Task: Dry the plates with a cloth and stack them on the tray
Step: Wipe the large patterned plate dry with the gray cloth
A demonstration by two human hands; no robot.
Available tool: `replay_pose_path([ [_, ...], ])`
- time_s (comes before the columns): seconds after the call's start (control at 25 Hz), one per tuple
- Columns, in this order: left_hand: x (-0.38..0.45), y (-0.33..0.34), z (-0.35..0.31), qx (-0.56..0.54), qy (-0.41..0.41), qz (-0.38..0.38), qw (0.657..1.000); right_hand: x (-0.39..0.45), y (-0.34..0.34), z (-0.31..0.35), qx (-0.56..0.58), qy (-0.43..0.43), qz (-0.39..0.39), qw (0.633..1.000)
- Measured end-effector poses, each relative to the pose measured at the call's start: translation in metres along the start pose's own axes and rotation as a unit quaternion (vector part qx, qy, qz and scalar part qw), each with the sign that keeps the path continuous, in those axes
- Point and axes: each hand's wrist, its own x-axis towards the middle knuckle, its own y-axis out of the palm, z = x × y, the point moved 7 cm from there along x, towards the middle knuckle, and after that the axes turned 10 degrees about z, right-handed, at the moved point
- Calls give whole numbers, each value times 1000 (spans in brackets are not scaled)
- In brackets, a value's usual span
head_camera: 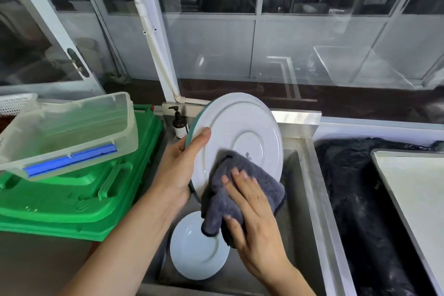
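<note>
A: From the head camera, where is the plate?

B: The big plate (236, 137) is held up on edge over the sink (310, 194), its underside turned toward the person and a teal rim showing along the left edge. The left hand (182, 166) grips that left edge, thumb lying on the underside, fingers hidden behind it.

A: And the cloth?

B: The grey cloth (240, 190) is pressed against the lower right part of the plate's underside by the right hand (254, 214). The fingers lie nearly straight and flat on the cloth, with the thumb hooked round a fold that hangs down. So I'd call it pressing rather than a tight clutch.

A: Anything left to dry?

B: A smaller plate (192, 250) lies flat on the sink floor, near the front left corner, directly under the hanging cloth.

A: Where does the dried plate go?

B: Probably the green tray (79, 199) on the counter left of the sink. A clear plastic box (72, 127) sits tilted on its back part. The tray lies on the left hand's side, so that hand, already holding the rim, is the nearer one to carry the plate across. The plate must tip from upright to flat.

A: Other things?

B: A dark pump bottle (179, 122) stands at the sink's back left corner.
</note>
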Motion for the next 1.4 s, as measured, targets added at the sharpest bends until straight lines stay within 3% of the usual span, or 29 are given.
replay_pose_path([
  [0.2,-2,18,-1,-47,14,26,998,67,-39,0,39,64,-69,995],
  [0.32,-2,20,-9,-64,-8,40,997,51,-27,11,15,10,-44,999],
  [0.44,0,4,-11,-11,0,-22,1000,6,-4,10,1,-36,-14,999],
  [0.6,-4,9,0,-9,-2,1,1000,15,-9,-10,37,43,-35,998],
  [0.76,-11,23,6,-4,-1,36,999,73,-55,-25,74,98,-107,987],
  [1.08,-10,18,1,23,-9,16,1000,11,-1,-7,50,13,-38,998],
  [1.24,-15,28,9,40,-12,17,999,57,-38,-24,112,71,-121,984],
  [1.4,-18,33,5,54,6,27,998,99,-78,-53,91,94,-162,978],
])
